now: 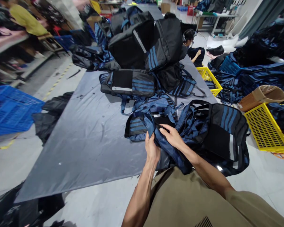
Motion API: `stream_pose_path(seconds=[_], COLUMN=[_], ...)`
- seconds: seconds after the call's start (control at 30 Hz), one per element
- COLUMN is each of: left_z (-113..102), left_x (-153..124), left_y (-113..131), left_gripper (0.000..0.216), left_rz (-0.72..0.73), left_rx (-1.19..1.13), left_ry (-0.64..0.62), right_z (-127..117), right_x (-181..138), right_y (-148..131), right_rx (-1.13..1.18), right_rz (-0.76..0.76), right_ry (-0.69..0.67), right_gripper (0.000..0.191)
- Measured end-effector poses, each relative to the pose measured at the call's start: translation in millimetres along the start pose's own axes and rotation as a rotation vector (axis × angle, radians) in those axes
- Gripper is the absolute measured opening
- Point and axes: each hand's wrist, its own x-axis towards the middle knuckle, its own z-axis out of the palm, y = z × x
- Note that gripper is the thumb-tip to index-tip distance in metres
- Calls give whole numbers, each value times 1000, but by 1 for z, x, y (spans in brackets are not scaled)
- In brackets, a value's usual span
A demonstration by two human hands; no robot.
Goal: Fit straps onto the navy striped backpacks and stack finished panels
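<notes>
My left hand [152, 149] is closed on a fold of navy blue backpack fabric [156, 126] at the near end of a long grey sheet [85, 132]. My right hand [173, 136] rests on the same fabric with its fingers stretched toward a black panel. A black backpack with blue stripes [223, 132] lies just right of my hands. More such backpacks lie flat [130, 82] or stand piled [149, 41] farther along the sheet.
A blue crate [9, 108] stands at the left. Yellow crates [266, 129] [209, 78] and a brown bin [262, 96] sit at the right among heaps of blue strips. A seated person [191, 47] works at the far end. Black fabric [49, 116] lies on the floor.
</notes>
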Motion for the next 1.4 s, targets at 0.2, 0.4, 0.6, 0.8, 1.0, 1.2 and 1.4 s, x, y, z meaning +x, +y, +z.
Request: stream_pose_path(seconds=[0.2, 0.4, 0.6, 0.8, 1.0, 1.2, 1.4], left_z=[-3, -8, 3, 30, -35, -68, -34], left_x=[-3, 2, 3, -20, 42, 64, 60], left_y=[-5, 2, 11, 12, 144, 195, 97], left_gripper=[44, 37, 30, 38, 36, 47, 82], left_rz=[115, 243, 167, 107, 304, 396, 95], left_rx=[169, 354, 190, 327, 683, 652, 596], left_ry=[-76, -132, -53, -305, 83, 191, -429], right_z=[-1, -8, -24, -45, -196, -336, -424], right_x=[1, -25, -73, -40, -24, -49, -73], right_y=[-9, 2, 20, 14, 22, 33, 80], right_rx=[119, -98, -380, -761, -834, -706, -764], right_rz=[94, 65, 179, 62, 16, 164, 433], right_ry=[0, -5, -16, 185, 584, 684, 903], right_gripper=[39, 62, 57, 34, 52, 66, 56])
